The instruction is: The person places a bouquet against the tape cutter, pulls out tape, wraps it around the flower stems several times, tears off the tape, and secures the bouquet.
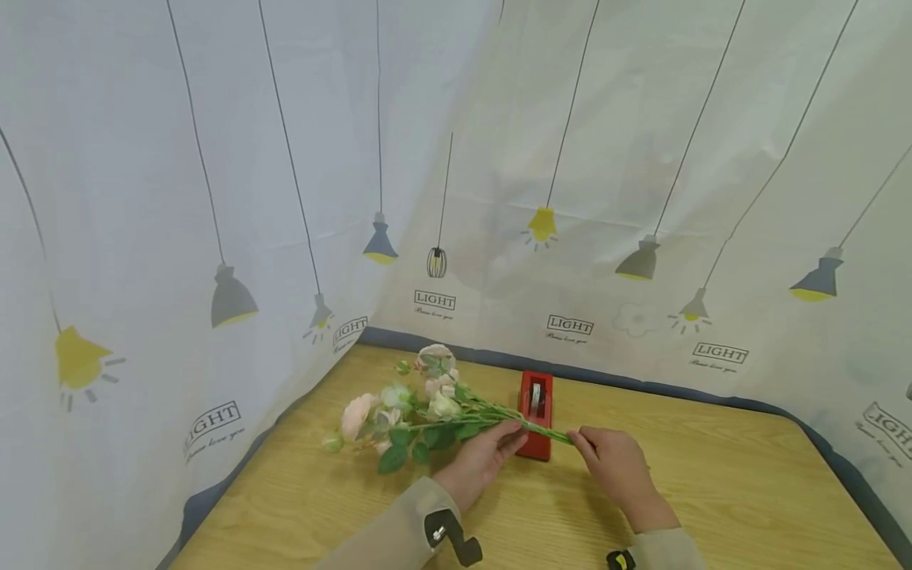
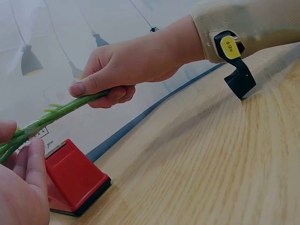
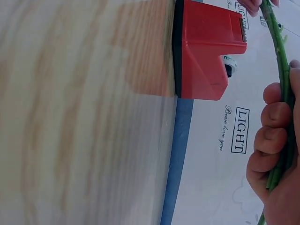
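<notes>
A bouquet of artificial-looking flowers, pale pink and white with green leaves, is held slantwise over the table, its heads toward the left. My left hand holds the gathered green stems between thumb and fingers, partway down from the blooms. Farther along, near the cut ends, my right hand grips the same stems, with its fingers curled round them in the right wrist view. Right behind the stems stands a red tape dispenser, its toothed cutting edge showing in the left wrist view. The stems cross in front of it.
The wood-grain table extends to both sides of the hands. A pale curtain printed with hanging lamps surrounds it, with a dark blue hem along the table's back and side edges. Each wrist wears a black camera mount.
</notes>
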Available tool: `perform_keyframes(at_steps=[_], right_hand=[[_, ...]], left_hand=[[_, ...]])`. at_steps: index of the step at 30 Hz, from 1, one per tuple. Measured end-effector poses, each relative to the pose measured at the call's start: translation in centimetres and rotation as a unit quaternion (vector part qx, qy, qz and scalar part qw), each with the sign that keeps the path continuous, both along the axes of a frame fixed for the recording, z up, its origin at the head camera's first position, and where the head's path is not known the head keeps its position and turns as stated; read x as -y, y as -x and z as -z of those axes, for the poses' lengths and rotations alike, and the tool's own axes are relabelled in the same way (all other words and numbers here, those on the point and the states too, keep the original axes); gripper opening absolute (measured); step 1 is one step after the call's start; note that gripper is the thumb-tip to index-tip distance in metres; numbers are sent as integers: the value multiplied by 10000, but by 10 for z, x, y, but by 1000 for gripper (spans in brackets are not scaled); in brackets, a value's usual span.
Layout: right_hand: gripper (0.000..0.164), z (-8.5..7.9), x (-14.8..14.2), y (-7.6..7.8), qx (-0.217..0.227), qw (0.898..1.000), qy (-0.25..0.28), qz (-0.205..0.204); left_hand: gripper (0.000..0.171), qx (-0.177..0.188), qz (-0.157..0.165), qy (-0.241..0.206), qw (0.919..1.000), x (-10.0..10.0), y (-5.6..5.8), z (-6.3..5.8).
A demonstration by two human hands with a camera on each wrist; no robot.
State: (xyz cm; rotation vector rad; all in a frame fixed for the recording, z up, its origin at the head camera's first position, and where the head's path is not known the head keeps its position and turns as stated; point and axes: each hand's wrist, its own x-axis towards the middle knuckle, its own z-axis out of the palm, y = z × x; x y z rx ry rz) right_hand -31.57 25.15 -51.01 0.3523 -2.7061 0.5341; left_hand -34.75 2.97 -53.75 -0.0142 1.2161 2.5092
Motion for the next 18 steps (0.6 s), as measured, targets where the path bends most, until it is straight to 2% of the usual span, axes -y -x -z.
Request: perform_keyframes(at_steps=[12,18], right_hand=[[30,2,-1,0,-181,9998,43,-40],[28,0,-1,-2,-333,9993,143,-117]], left_hand=[[5,-72,13,213,9997,0,-4,-3],[6,-58,35,155,9999,-1,-3,-2]])
